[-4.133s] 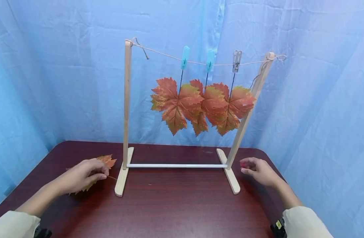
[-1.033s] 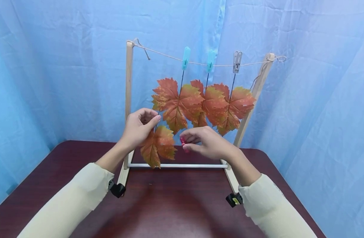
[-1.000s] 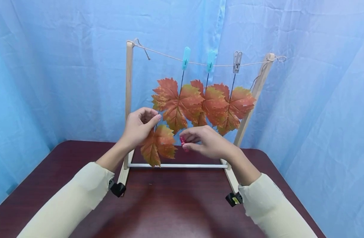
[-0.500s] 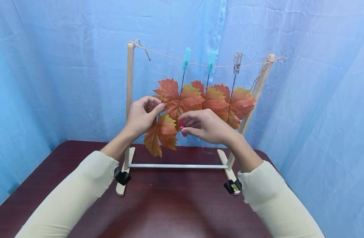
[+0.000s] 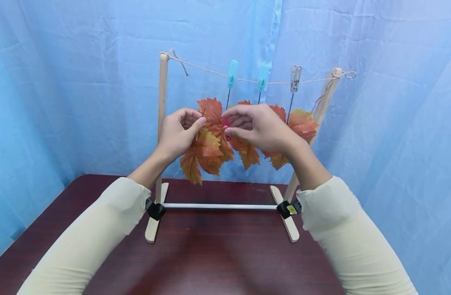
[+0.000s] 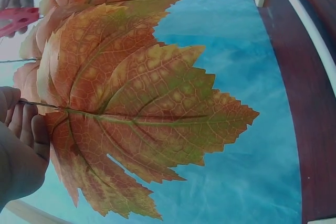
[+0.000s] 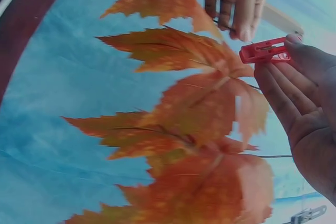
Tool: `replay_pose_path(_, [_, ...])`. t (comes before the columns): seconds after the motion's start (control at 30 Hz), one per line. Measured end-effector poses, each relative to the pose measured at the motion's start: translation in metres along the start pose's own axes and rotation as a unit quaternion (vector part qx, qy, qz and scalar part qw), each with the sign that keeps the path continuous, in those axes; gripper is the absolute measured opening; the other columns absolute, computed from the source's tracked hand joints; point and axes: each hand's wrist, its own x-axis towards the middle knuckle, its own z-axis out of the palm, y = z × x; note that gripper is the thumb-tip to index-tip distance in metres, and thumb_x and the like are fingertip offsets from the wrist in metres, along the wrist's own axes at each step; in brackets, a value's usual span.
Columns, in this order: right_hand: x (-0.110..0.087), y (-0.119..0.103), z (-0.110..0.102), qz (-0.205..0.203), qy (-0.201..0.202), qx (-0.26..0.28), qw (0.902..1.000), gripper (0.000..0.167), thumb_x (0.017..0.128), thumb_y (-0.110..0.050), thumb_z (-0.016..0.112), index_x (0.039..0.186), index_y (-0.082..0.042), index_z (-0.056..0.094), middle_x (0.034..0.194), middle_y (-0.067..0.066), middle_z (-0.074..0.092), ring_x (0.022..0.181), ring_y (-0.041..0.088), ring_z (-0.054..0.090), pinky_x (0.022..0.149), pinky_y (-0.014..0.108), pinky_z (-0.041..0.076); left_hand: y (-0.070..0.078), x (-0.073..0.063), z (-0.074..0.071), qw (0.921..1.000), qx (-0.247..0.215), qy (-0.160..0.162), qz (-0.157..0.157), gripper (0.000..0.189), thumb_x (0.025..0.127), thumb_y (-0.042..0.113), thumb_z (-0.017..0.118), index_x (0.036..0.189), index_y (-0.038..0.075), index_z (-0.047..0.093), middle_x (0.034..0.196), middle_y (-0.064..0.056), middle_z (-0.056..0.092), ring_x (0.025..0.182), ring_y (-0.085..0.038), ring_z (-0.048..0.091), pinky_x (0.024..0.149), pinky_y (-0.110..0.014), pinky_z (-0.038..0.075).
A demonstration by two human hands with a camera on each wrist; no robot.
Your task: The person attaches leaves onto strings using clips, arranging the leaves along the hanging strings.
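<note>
My left hand (image 5: 181,130) pinches the thin dark stem of an orange and green artificial maple leaf (image 5: 201,157), which hangs below the fingers. In the left wrist view the veined face of this leaf (image 6: 142,114) fills the middle. My right hand (image 5: 260,127) holds a red clothespin (image 7: 265,51) between thumb and fingers, close to the left hand. Behind the hands, three similar leaves (image 5: 302,123) hang by their stems from a string (image 5: 210,71). Two turquoise clothespins (image 5: 232,74) and a grey clothespin (image 5: 295,78) grip them there. The right hand partly covers these leaves in the head view.
The string runs between a left wooden post (image 5: 163,94) and a right wooden post (image 5: 326,100). A white crossbar (image 5: 219,206) joins their wooden feet on a dark red table (image 5: 218,254). Light blue curtains (image 5: 100,102) surround the table.
The left hand has picked up the leaf from the table's left side and carried it up in front of the hanging leaves. The right hand has come in from the right with the red clothespin, rising too.
</note>
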Motion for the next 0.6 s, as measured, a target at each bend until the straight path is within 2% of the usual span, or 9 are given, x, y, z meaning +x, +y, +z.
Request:
replay_pose_path(0.4, [0.033, -0.024, -0.035, 0.018, 0.046, 0.016, 0.9986, 0.031, 0.097, -0.007, 0.070, 0.127, 0.000, 0.066, 0.114, 0.008, 0.072, 0.103, 0.016, 0.071, 0.090, 0.026, 0.056, 0.008, 0.008, -0.001, 0.9998, -0.003, 0.019, 0.010, 0.022, 0.100, 0.023, 0.069, 0.108, 0.003, 0.069, 0.097, -0.011, 0.070, 0.086, -0.019, 0.063, 0.077, -0.026, 0.051])
replay_pose_path(0.6, [0.044, -0.034, -0.046, 0.011, 0.059, -0.006, 0.9982, 0.028, 0.099, -0.011, 0.069, 0.125, 0.000, 0.066, 0.114, 0.008, 0.071, 0.106, 0.016, 0.071, 0.092, 0.026, 0.055, 0.009, 0.013, -0.001, 0.9992, -0.005, 0.034, 0.023, 0.021, 0.100, 0.022, 0.070, 0.107, 0.002, 0.069, 0.096, -0.011, 0.069, 0.085, -0.019, 0.062, 0.077, -0.026, 0.051])
